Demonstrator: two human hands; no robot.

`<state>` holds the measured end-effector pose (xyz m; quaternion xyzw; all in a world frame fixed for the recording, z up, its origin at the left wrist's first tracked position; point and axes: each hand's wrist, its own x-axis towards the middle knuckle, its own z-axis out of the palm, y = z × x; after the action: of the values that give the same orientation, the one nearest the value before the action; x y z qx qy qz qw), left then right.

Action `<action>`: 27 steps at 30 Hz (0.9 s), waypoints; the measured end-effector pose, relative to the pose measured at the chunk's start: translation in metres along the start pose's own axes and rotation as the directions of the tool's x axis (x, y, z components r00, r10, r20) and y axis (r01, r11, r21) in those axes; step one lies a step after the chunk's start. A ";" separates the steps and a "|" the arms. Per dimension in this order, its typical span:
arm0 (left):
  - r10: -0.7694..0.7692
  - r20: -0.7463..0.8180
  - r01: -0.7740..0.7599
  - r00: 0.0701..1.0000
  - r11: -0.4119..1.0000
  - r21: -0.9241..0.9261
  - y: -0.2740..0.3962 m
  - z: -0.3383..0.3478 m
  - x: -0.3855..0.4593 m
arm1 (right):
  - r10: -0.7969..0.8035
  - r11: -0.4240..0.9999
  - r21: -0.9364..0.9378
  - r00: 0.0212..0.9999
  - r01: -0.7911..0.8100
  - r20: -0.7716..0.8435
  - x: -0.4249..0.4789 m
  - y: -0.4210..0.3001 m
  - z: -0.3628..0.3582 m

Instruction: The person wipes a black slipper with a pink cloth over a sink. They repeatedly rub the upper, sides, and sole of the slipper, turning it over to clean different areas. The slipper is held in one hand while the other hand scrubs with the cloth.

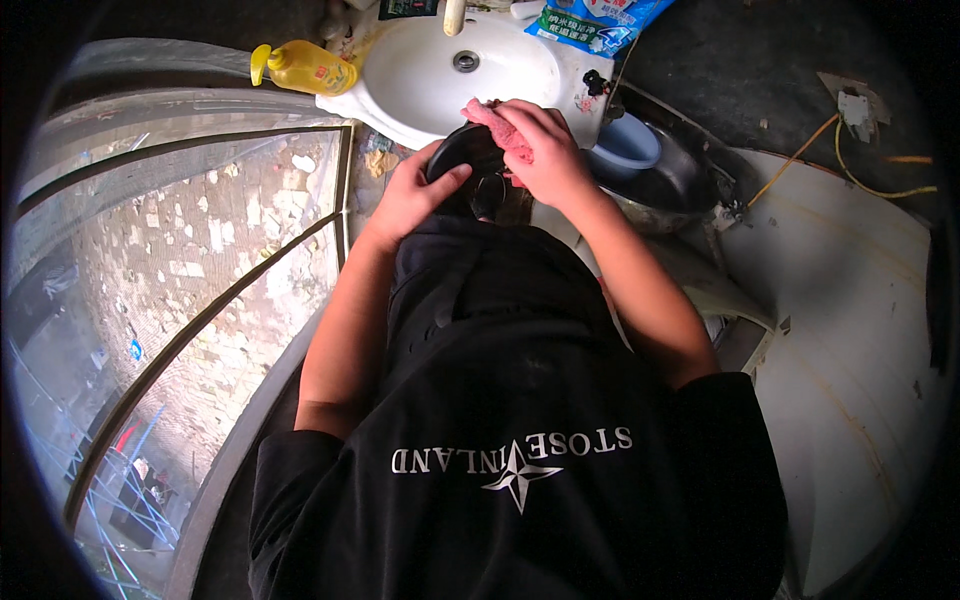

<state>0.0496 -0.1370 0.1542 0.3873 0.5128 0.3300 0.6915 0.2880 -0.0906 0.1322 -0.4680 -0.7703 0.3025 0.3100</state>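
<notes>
My left hand grips the rim of a dark round object, its thumb lying on the near side; what kind of object it is, I cannot tell. A pink cloth is bunched in my right hand and pressed against the right part of that rim. Both hands are just in front of a white ceramic washbasin, close to my body. The lower part of the dark object blends into the shadow below, and my right fingers are partly hidden by the cloth.
A yellow pump bottle lies on the basin's left edge. A blue printed bag is at its back right, above a small black item. To the right, a blue plastic basin rests in a larger black basin. A framed window is on the left.
</notes>
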 end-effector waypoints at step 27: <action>0.133 0.084 -0.155 0.988 0.908 0.389 -0.047 -0.050 0.035 | 0.072 0.979 -0.180 0.990 -0.093 -0.122 -0.020 0.069 0.005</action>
<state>0.0133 -0.1199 0.0890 0.5643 0.5195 0.2591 0.5870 0.3280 -0.0836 0.0730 -0.5432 -0.7558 0.2144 0.2961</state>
